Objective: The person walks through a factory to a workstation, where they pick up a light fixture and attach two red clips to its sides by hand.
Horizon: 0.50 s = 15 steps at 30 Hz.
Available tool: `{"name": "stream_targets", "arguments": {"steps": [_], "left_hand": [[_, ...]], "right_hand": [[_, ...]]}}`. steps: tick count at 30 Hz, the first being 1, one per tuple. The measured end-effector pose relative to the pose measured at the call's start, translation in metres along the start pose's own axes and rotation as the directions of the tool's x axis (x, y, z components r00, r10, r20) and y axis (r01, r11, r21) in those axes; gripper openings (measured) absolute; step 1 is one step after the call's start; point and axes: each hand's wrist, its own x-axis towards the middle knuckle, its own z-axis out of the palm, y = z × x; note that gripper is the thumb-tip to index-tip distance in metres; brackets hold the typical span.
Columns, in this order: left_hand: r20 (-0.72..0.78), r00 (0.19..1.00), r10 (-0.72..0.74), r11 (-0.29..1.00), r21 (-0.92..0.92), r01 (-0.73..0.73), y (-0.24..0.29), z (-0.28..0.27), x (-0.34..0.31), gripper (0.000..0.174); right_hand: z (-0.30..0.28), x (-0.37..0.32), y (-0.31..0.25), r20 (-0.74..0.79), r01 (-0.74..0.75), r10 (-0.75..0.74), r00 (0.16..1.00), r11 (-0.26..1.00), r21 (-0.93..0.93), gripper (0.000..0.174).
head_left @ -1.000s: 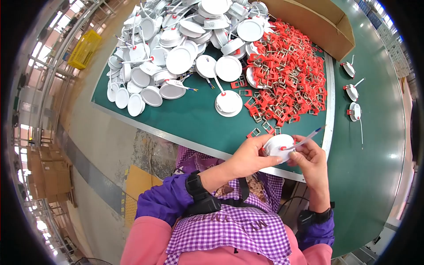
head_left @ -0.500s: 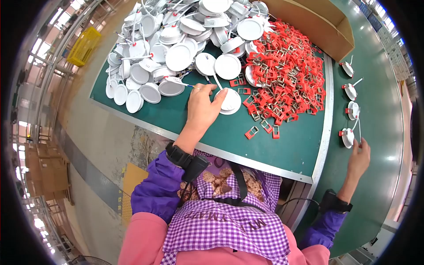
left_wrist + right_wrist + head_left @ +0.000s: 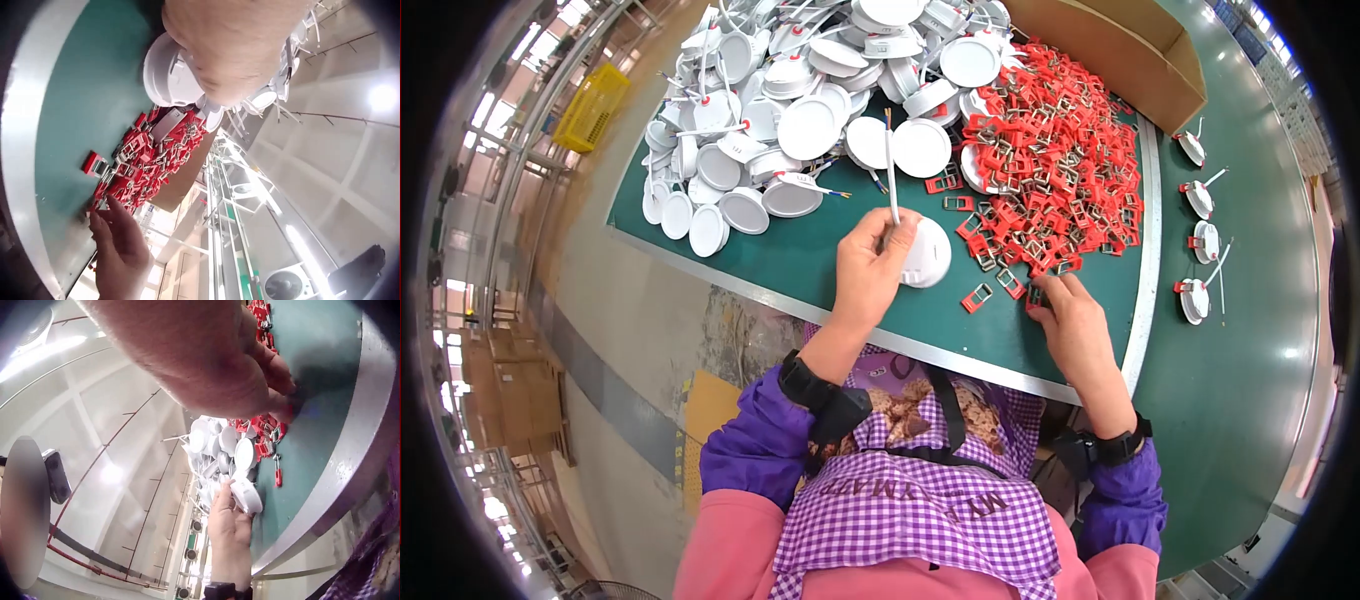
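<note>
A round white lamp [image 3: 927, 255] with a cable standing up is pinched at its left side by my left hand [image 3: 868, 270]; the left wrist view shows its rim [image 3: 165, 72] beside that hand. My right hand [image 3: 1082, 330] has its thumb and fingers round a red clip [image 3: 1034, 296] at the near edge of the pile of red clips [image 3: 1050, 150]. In the right wrist view the fingertips of the right hand are partly in shadow, and the left hand [image 3: 230, 531] holds the lamp [image 3: 247, 496].
A heap of white lamps [image 3: 805, 125] covers the table's far left. An open cardboard box [image 3: 1110, 50] stands behind the clips. Several lamps with red clips, one of them low in the row [image 3: 1194, 302], lie on the green surface at right. Loose clips [image 3: 977, 297] lie near my right hand.
My right hand has left the lamp it set down at the right and moved back left to the clips. My left hand has gripped another lamp and drawn it slightly nearer; its cable now points up.
</note>
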Motion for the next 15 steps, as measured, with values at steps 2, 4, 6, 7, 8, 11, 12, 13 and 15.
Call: {"name": "stream_targets", "arguments": {"steps": [2,4,6,7,8,11,12,13,15], "left_hand": [[0.167,0.978,-0.122,0.906,-0.384,0.178,0.008,0.005,-0.008,0.019],[0.259,0.943,-0.208,0.798,-0.513,0.317,0.015,0.008,-0.012,0.025],[0.399,0.866,-0.301,0.618,-0.610,0.496,0.028,0.014,-0.019,0.029],[0.454,0.840,-0.299,0.578,-0.614,0.538,0.027,0.014,-0.021,0.033],[0.453,0.840,-0.299,0.578,-0.614,0.537,0.028,0.015,-0.023,0.033],[0.474,0.814,-0.336,0.645,-0.513,0.566,0.030,0.018,-0.031,0.036],[0.476,0.813,-0.337,0.646,-0.511,0.567,0.030,0.020,-0.034,0.036],[0.470,0.819,-0.329,0.695,-0.466,0.547,0.030,0.023,-0.035,0.035],[0.444,0.846,-0.295,0.783,-0.395,0.481,0.033,0.030,-0.038,0.033]], "right_hand": [[-0.003,0.001,-0.002,0.017,-0.022,0.021,1.000,1.000,0.017,0.029],[-0.003,0.001,-0.003,0.018,-0.098,0.097,0.995,0.989,0.107,0.026],[-0.005,0.002,-0.004,0.067,-0.151,0.141,0.988,0.974,0.172,0.024],[-0.006,0.001,-0.003,0.120,-0.210,0.186,0.975,0.951,0.228,0.023],[-0.004,-0.001,0.000,0.121,-0.209,0.186,0.975,0.951,0.228,0.023],[0.000,-0.006,0.006,0.013,-0.161,0.167,0.986,0.928,0.336,0.019],[-0.002,-0.006,0.001,-0.037,-0.193,0.238,0.971,0.860,0.472,0.016],[-0.005,-0.006,-0.004,-0.076,-0.212,0.318,0.945,0.772,0.599,0.013],[-0.006,-0.006,-0.015,-0.172,-0.139,0.300,0.938,0.783,0.607,0.010]]}}
